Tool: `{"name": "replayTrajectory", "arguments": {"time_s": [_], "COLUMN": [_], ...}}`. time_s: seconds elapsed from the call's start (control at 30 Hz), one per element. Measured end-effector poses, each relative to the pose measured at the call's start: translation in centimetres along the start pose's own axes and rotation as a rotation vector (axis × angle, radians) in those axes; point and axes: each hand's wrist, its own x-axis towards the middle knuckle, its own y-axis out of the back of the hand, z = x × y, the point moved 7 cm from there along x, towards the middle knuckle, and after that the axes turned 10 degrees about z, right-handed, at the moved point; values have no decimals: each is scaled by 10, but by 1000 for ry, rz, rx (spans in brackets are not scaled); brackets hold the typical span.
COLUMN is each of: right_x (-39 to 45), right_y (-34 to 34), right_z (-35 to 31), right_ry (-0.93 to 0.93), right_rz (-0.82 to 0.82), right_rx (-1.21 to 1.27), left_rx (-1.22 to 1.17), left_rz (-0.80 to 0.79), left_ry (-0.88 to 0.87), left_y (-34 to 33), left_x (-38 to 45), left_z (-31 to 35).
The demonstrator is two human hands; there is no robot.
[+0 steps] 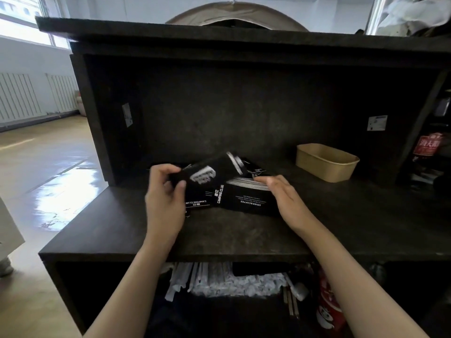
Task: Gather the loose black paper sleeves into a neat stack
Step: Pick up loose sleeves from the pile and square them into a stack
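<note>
Both forearms reach in over the dark surface [231, 237], mid-gather on the black paper sleeves.

Left hand [164, 198] has its grip clamped on one loose sleeve [207, 173], thumb on top and fingers beneath, holding it tilted above the others; the right hand [284, 193] lies flat and open, fingers together, steadying the edge of the stack [249, 198], where white sleeve edges show fanned. Judging from this, the step in hand is adding the lifted sleeve to the pile; next it needs lowering square onto the stack, then both hands tapping the edges flush, since another sleeve [197, 204] pokes out askew under the left hand. Nearby, a kraft paper tray [327, 162] sits well apart to the right and blocks nothing; wrapped straws [227, 281] fill the shelf below.
</note>
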Motion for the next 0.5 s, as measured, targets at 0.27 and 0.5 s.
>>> {"name": "replayTrajectory", "arguments": {"time_s": [0.27,0.5], "right_x": [0,0], "right_y": [-1,2], "right_z": [-2,-9], "right_ry": [120,230], "right_rz": [4,63], "right_rx": [-217,-261], "left_rx": [493,562], "left_rz": [-716,-492], "left_ry": [-218,-316], "left_y": [-63,-51], "left_x": [-38,-31], "left_z": [-5,-1]}}
